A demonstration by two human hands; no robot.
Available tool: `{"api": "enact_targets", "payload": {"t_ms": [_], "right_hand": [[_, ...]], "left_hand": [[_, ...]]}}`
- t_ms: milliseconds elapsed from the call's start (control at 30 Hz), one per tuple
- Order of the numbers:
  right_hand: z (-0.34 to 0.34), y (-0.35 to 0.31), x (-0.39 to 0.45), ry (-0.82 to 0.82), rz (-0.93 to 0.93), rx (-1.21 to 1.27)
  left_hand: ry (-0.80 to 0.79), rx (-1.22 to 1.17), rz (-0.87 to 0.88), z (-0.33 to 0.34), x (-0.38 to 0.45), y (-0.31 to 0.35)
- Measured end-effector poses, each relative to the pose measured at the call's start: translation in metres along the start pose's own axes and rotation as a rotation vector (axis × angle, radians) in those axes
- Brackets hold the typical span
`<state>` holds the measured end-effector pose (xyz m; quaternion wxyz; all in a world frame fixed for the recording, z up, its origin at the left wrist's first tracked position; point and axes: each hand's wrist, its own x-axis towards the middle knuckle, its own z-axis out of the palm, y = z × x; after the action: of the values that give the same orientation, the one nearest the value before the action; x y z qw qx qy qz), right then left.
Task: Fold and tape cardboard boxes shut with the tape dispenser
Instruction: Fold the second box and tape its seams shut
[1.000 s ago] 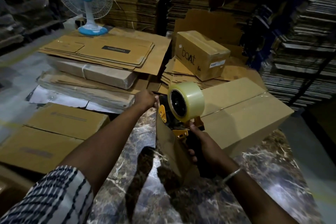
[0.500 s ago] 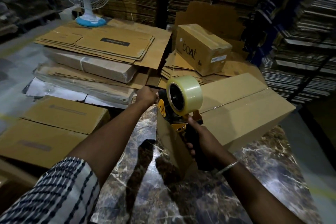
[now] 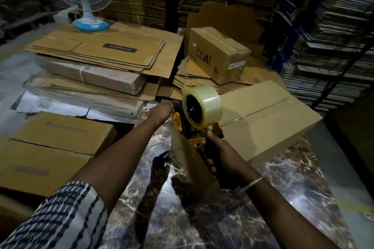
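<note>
While the cardboard box (image 3: 263,123) lies on the marbled floor (image 3: 222,218) with its top flaps folded and a glossy tape strip along the seam, I judge this box nearly finished, only the near end left. My right hand (image 3: 224,155) clamps the tape dispenser (image 3: 199,115) at that edge. My left hand (image 3: 162,112) reaches the box corner; whether its fingers grip I cannot tell.
</note>
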<state>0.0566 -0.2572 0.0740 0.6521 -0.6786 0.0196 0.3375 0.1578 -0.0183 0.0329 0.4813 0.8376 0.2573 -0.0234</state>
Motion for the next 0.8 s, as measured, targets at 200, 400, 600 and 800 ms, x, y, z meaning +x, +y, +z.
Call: {"api": "enact_targets", "payload": {"t_ms": [200, 400, 600, 800], "right_hand": [[-0.002, -0.002, 0.000, -0.021, 0.043, -0.018], [-0.002, -0.001, 0.002, -0.018, 0.036, -0.021], [0.002, -0.004, -0.003, 0.004, -0.016, 0.000], [-0.021, -0.001, -0.044, -0.020, 0.054, -0.041]], "left_hand": [[0.156, 0.287, 0.235, 0.005, -0.005, -0.003], [0.043, 0.383, 0.559, 0.007, -0.003, -0.014], [0.076, 0.329, 0.526, 0.014, -0.014, -0.018], [0.116, 0.298, 0.373, 0.023, -0.008, -0.015]]}}
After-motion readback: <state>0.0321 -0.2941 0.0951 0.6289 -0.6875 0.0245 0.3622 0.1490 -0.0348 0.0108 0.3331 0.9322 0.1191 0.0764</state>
